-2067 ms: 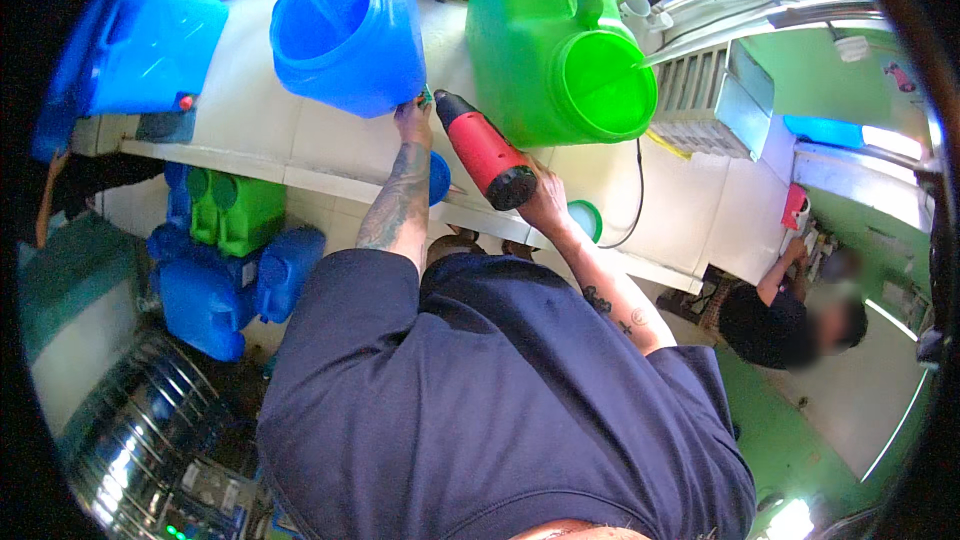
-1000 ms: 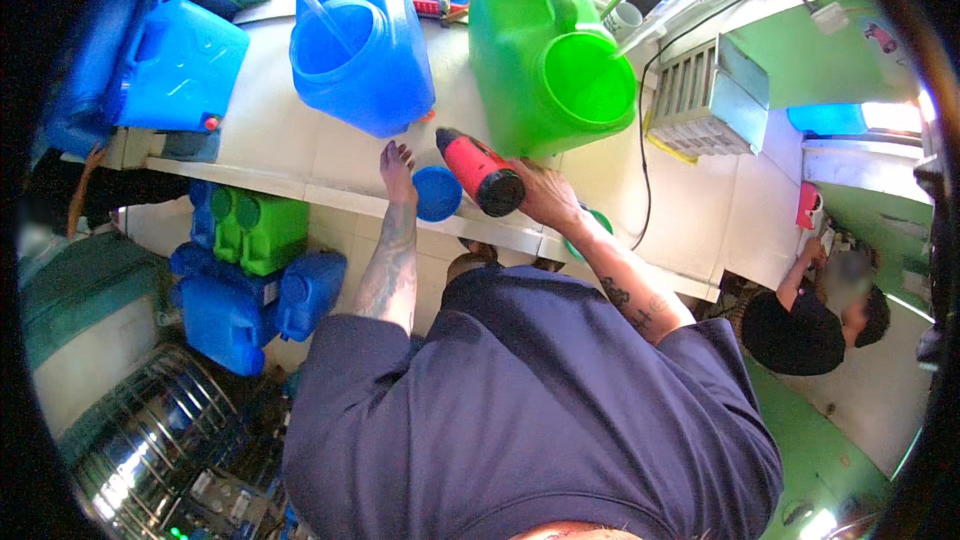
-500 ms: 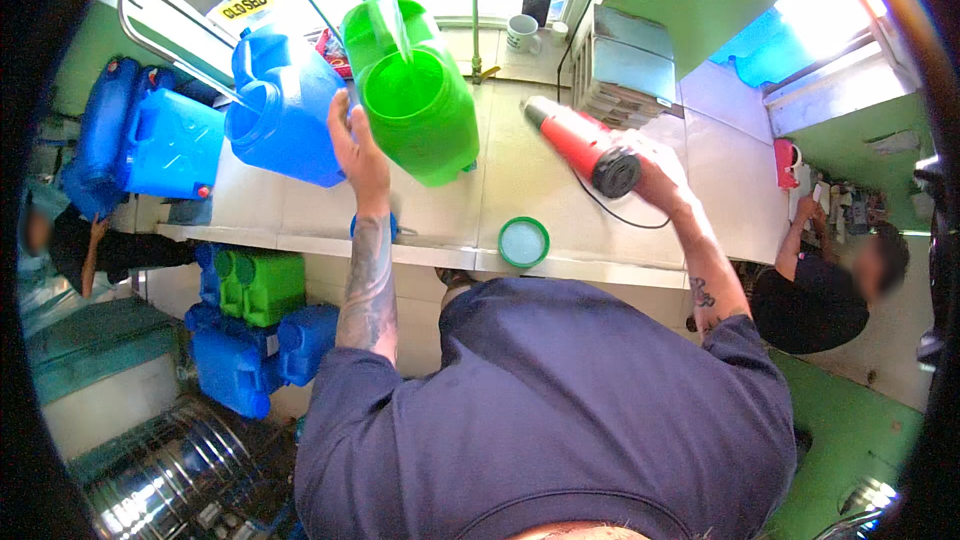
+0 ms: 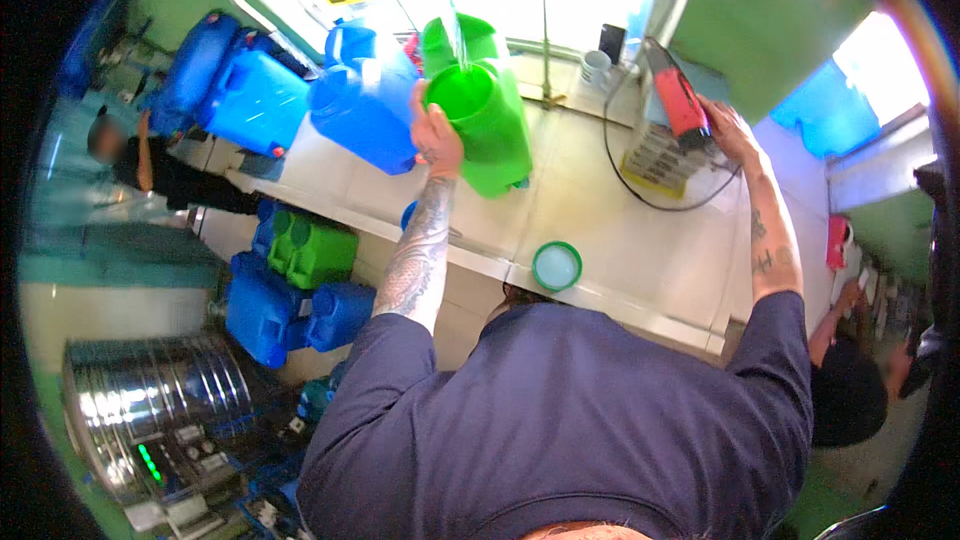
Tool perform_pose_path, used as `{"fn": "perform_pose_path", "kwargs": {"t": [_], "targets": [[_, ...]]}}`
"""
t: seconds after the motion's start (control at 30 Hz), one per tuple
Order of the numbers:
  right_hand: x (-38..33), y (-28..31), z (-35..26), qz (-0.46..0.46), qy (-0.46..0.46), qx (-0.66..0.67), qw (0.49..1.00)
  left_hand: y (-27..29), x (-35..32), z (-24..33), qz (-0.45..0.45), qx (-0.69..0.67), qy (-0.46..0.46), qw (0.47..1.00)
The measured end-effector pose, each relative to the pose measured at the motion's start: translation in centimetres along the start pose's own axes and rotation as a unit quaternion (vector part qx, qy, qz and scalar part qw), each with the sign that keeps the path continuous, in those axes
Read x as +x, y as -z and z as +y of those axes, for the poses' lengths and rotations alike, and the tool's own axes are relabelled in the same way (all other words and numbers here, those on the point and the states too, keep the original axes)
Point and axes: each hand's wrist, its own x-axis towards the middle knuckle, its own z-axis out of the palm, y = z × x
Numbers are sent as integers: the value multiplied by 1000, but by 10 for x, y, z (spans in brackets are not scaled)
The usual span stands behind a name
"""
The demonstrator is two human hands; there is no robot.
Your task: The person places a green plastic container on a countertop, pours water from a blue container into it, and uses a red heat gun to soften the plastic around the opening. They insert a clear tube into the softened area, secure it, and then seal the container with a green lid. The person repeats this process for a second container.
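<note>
Right of the wide-mouthed green plastic jug [image 4: 500, 135], I see the right hand [image 4: 733, 131] clasping a red-and-black cylindrical heat gun [image 4: 676, 95], best kept dry; the left hand [image 4: 437, 140] touches the jug's rim, grip unclear.

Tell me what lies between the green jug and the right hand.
In the head view, rightward from the green jug to the right hand: a dark cord, a slatted box and the red tool in that hand.
</note>
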Motion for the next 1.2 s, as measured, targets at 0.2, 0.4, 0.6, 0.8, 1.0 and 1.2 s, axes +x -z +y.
{"fn": "perform_pose_path", "kwargs": {"t": [0.2, 0.4, 0.6, 0.8, 1.0, 1.2], "targets": [[-64, -22, -6, 333, -54, -57, 940, -6, -4, -7, 2, -22, 10, 1000], [-107, -150, -82, 118, -206, 98, 966, -6, -4, 6, 3, 0, 29, 1000], [-66, -160, -96, 21, -267, 91, 959, -5, -2, 9, -6, 0, 16, 1000], [-84, -112, -118, -77, -214, 90, 970, -5, -5, 7, -6, 5, 15, 1000], [-104, -70, -108, -64, -185, 117, 974, -7, -3, 1, -1, 19, 24, 1000], [-71, -120, -114, 12, -183, 37, 982, -4, -1, 0, -18, 24, 38, 999]]}}
